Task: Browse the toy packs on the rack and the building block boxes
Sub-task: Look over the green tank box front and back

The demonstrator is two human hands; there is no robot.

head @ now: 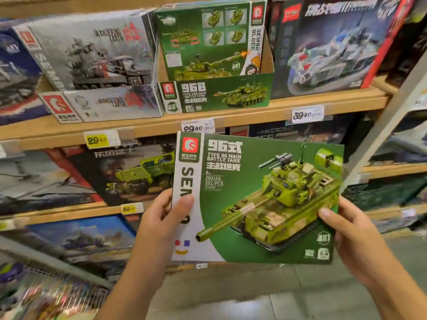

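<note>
A flat green cardboard building block box (256, 199) printed with a tank and the words "Type 96 Main Battle Tank" is held up in front of the wooden shelves, its printed face turned towards the camera and its long axis running left to right, tilted slightly down on the right. The left hand (159, 218) grips the box's white left edge, thumb laid over the front and the other fingers behind, out of sight. The right hand (346, 229) holds the lower right edge the same way, thumb on the front face, fingers curled behind. Each hand sits at one short end, so the box spans the gap between them and neither is nearer than the other.

The relation that matters for returning it: the open green cardboard display carton (215, 93) with the same tank print stands on the wooden shelf board (138, 130) straight above and beyond the held box, just past its top edge. One more green box of the same series (208, 40) stands upright inside that carton. My judgement is that the box would have to rise and go forward, staying roughly in its present landscape attitude, to slot back in. Alternatively a flip about the long axis would show its back.
</note>
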